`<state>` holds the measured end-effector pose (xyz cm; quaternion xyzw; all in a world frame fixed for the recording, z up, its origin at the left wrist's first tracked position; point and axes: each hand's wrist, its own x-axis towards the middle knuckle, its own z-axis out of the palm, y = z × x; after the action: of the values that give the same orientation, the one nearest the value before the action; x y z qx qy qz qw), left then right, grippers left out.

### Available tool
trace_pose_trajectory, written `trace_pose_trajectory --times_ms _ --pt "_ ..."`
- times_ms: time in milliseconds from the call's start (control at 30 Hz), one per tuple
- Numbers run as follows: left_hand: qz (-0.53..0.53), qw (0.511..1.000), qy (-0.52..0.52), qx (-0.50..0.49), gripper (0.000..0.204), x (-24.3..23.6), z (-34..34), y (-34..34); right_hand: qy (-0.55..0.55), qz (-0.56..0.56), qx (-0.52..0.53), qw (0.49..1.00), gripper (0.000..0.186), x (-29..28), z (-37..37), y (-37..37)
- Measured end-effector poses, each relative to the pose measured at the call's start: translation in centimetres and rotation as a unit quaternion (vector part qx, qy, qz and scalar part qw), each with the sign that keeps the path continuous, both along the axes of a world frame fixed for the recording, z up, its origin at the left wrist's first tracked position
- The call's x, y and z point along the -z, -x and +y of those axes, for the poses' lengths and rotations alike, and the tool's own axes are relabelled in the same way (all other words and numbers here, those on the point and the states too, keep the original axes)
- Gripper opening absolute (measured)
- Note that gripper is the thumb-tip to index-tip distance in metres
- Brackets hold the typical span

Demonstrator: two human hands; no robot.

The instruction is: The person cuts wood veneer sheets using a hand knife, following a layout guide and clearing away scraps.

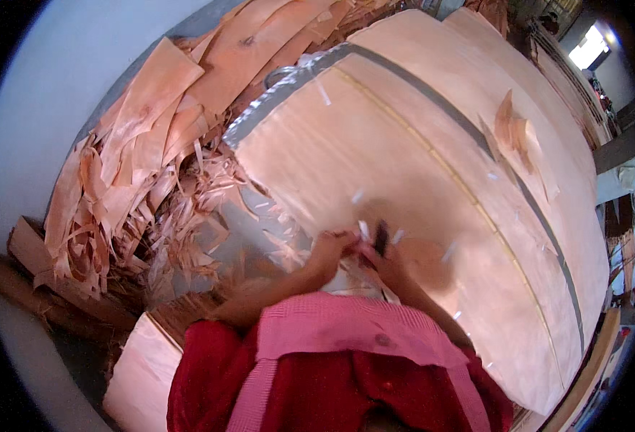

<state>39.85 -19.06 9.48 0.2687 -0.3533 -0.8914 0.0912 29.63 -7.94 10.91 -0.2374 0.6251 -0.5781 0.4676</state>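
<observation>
My two hands meet close in front of my body, over the near edge of a large stack of pale wood veneer sheets [317, 158]. My left hand [334, 245] is closed, fingertips pinched against a small white strip [364, 230]. My right hand [386, 265] is wrapped round a short dark object [381, 237] that points up and away; its kind is too blurred to tell. The fingers of both hands nearly touch. Several small white scraps [357, 196] lie on the top sheet around them. A yellowish strip [432, 147] and a dark grey band [432, 86] run across the sheets.
Torn veneer pieces [159, 122] are heaped against the wall at left, with curled shreds [195, 187] on the floor. A broken veneer flake [513, 133] sticks up at right. Another veneer stack [141, 367] stands at lower left, near dark boards [58, 288].
</observation>
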Motion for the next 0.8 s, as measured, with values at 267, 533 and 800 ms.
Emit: trace_pose_trajectory --times_ms 267,533,800 --pt "-0.065 0.97 0.056 -0.229 0.012 -0.5 -18.3 -8.9 -0.046 0.051 -0.208 0.976 0.039 1.5 -20.4 -3.4" --pt "-0.167 0.958 0.204 -0.116 0.009 3.0 -39.9 -7.4 -0.195 0.646 0.153 0.723 0.033 8.4 -41.5 15.9" --pt "-0.149 0.912 0.328 0.198 0.017 9.3 -53.0 -2.2 -0.053 0.312 -0.029 0.948 0.052 3.7 -58.4 14.5"
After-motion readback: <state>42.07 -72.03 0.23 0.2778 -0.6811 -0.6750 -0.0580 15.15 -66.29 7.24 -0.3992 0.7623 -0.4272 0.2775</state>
